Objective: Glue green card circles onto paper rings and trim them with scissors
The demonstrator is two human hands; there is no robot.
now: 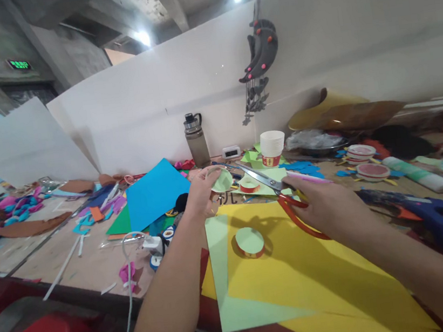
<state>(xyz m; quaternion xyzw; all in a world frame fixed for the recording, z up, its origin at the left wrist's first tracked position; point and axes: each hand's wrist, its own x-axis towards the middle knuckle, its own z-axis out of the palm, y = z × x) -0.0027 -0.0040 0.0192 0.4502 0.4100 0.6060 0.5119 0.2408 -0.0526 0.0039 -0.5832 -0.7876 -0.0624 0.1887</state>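
My left hand (203,193) is closed on a round piece with a pale green face (221,179), held above the table. My right hand (317,197) grips the orange handles of metal scissors (266,179), whose blades point up and left toward that piece. Below, a round piece with a pale green top and red-yellow rim (250,240) lies on yellow paper (299,259). Pale green paper (224,296) shows at the yellow paper's left edge. A similar ring (249,184) sits on green paper behind, between my hands.
A bottle (196,142), a small clock (231,152) and stacked paper cups (273,145) stand at the back. Blue paper (157,193) and a white charger (153,245) are left. A blue glue gun (428,220) and a glue stick tube (418,172) lie right.
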